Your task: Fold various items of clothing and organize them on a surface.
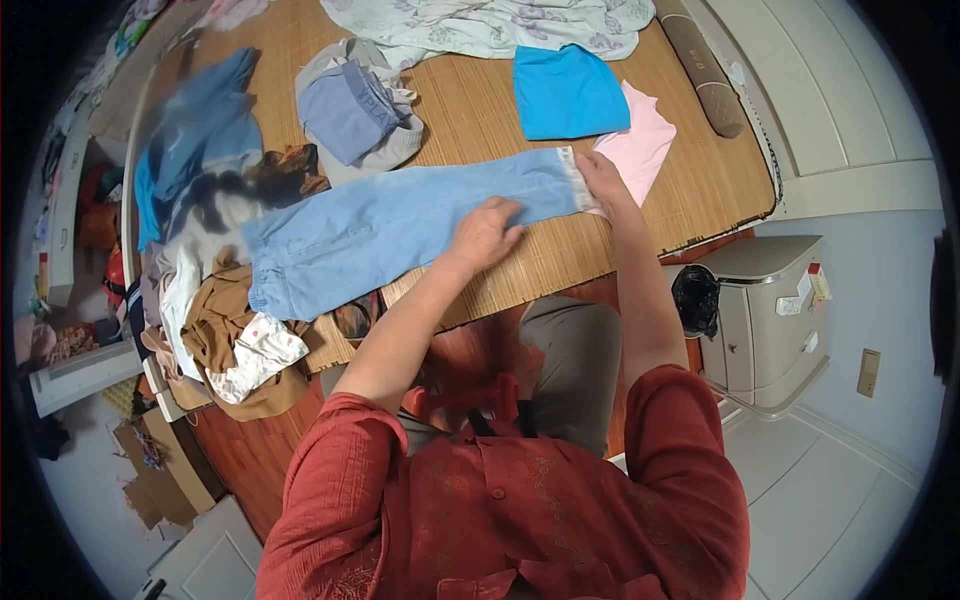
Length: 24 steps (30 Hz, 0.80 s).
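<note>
A pair of light-blue denim trousers (405, 202), folded lengthwise, lies across the bamboo mat with its elastic waist at the left and its pale hem at the right. My left hand (486, 234) rests on the leg, palm down, fingers somewhat apart. At the hem, my right hand (600, 180) touches the edge; whether its fingers pinch the cloth is hard to see. Just beyond that hand lie a folded bright-blue garment (570, 94) and a pink garment (641, 139), the pink one partly under the blue.
A bamboo mat (465, 97) covers the bed. Loose clothes (221, 311) heap at the left; a folded grey-blue garment (345, 112) sits on grey cloth. A floral sheet (495, 26) lies at the far side. A brown roll (697, 67) and a bedside cabinet (757, 322) are at the right.
</note>
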Available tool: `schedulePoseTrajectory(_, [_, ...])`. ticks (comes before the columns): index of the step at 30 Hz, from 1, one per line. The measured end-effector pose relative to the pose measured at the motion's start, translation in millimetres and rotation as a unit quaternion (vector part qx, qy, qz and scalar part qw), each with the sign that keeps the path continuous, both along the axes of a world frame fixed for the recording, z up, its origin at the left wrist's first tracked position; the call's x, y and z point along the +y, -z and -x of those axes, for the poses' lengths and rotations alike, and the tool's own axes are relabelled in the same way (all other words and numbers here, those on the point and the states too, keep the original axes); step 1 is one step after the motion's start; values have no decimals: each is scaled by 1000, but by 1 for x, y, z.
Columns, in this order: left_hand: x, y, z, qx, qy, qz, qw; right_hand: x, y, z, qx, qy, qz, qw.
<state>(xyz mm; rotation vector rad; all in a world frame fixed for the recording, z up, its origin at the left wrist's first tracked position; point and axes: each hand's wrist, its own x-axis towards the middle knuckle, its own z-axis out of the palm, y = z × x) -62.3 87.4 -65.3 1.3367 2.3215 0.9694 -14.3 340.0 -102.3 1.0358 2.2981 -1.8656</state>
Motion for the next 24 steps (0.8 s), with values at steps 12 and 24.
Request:
schedulePoseTrajectory(12, [-9,12,23,-10,-82,21,996,-45,5,1,10,-56,-267,962])
schedulePoseTrajectory(24, [-13,-69,37,170,87,-59,980,-134,-71,-35,231,-149,-524,806])
